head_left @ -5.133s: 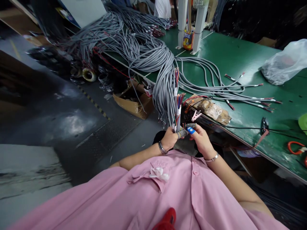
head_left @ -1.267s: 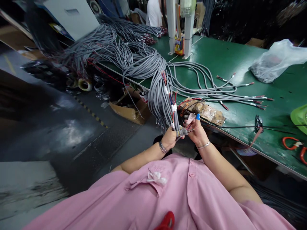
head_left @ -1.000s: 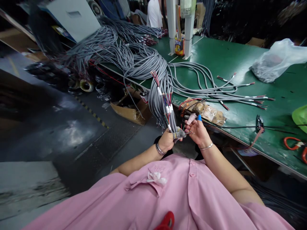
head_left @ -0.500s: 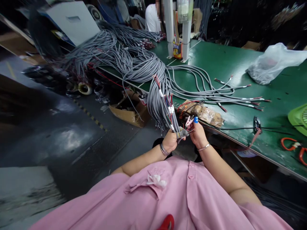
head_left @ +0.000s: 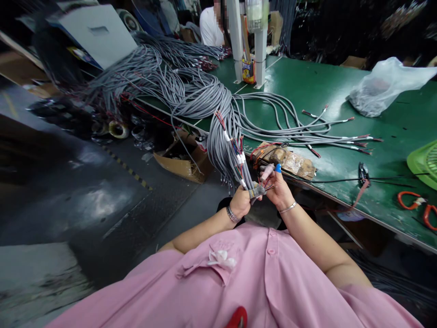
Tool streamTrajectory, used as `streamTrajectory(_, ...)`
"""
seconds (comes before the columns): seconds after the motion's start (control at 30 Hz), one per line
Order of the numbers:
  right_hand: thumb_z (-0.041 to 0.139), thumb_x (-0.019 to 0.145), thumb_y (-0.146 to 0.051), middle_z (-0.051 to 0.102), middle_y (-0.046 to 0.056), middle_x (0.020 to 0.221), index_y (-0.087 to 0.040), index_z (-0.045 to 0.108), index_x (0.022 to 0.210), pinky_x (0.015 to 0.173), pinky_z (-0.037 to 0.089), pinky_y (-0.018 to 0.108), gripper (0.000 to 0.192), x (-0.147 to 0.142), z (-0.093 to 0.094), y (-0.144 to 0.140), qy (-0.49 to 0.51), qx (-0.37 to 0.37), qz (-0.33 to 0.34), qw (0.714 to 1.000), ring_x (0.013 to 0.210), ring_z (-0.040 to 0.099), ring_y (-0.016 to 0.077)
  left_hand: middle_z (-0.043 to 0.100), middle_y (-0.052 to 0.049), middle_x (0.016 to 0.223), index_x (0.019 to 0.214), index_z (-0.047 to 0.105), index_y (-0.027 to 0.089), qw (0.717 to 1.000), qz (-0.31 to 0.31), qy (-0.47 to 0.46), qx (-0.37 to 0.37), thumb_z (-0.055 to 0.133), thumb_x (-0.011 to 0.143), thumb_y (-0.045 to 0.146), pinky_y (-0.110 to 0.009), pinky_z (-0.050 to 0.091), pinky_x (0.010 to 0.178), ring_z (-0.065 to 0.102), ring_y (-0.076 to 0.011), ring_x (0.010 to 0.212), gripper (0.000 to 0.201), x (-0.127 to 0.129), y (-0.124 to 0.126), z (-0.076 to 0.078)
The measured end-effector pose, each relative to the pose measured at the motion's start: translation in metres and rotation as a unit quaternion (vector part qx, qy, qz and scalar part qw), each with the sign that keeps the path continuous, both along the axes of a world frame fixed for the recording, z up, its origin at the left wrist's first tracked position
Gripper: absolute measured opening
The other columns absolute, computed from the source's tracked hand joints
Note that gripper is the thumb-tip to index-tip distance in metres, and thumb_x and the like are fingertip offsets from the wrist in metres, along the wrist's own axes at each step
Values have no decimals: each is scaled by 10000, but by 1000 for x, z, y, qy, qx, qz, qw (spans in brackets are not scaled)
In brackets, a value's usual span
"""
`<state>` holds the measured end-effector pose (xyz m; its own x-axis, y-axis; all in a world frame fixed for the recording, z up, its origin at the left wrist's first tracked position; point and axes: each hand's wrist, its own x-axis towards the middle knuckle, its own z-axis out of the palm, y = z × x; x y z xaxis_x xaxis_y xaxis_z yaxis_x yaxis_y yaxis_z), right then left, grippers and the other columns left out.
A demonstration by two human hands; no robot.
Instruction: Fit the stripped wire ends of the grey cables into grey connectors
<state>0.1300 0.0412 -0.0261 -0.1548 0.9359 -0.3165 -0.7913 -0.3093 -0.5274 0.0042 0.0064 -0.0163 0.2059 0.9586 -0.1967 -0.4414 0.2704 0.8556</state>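
Several cables (head_left: 239, 164) stand clamped in the left hand (head_left: 241, 202) at frame centre; the right hand (head_left: 278, 189) pinches their wires, which could slip and tangle.

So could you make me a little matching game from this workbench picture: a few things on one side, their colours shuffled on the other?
Things:
1. plastic bag
2. scissor handles
3. cable heap
4. table

Colours:
A. grey
B. green
C. translucent white
D. orange-red

Pairs: 1-C, 2-D, 3-A, 4-B.

The cable heap spills off the table's left end; the bag lies at its far right; the scissor handles show near its front edge, far right.
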Motion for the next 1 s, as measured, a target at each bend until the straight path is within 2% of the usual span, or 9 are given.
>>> streamTrajectory(0.1, 575, 758, -679, 670, 20, 700, -198, 630, 787, 530, 492, 266, 485, 4, 2, -2, 1, 4, 28, 1000, 551, 579, 129, 600, -17, 542, 607, 645, 129, 1000, -4, 1, 1, 786, 592, 289, -226, 407, 504, 544, -104, 514, 214, -4, -3, 1)
streamTrajectory(0.23, 629, 774, -588, 691, 22, 803, -208, 639, 838, 537, 488, 244, 385, 7, 4, -5, -6, 6, 37, 999, 590, 587, 118, 625, -25, 578, 641, 661, 131, 1000, -2, 9, 0, 794, 586, 298, -227, 410, 512, 555, -108, 528, 219, -11, -7, 0)
streamTrajectory(0.37, 689, 765, -496, 675, 12, 766, -195, 657, 855, 524, 473, 223, 315, 9, 2, -6, -52, 41, 14, 998, 596, 570, 109, 628, -31, 568, 624, 661, 127, 1000, 2, 28, 3, 778, 607, 302, -224, 392, 497, 535, -96, 496, 211, -13, -9, 2)
streamTrajectory(0.6, 648, 771, -564, 659, 11, 714, -175, 668, 786, 515, 449, 219, 390, 8, -7, -4, -133, 79, -42, 987, 569, 551, 94, 601, -26, 525, 623, 675, 118, 998, 15, 59, -1, 751, 622, 307, -226, 368, 483, 510, -92, 469, 204, -7, -7, 10)
streamTrajectory(0.8, 728, 683, -570, 695, 25, 786, -179, 648, 804, 484, 455, 229, 417, 5, 1, 2, -40, 26, 21, 999, 539, 547, 97, 575, -11, 524, 600, 644, 120, 998, 2, 59, 5, 740, 632, 289, -226, 362, 477, 508, -92, 464, 197, -3, -3, 8)
streamTrajectory(1.0, 771, 682, -482, 701, 14, 712, -188, 654, 771, 528, 509, 240, 329, 1, 0, 8, -32, -6, -15, 999, 546, 584, 115, 594, -12, 543, 599, 641, 121, 998, 3, 60, -11, 750, 602, 265, -235, 381, 496, 507, -91, 468, 182, 1, -1, 10)
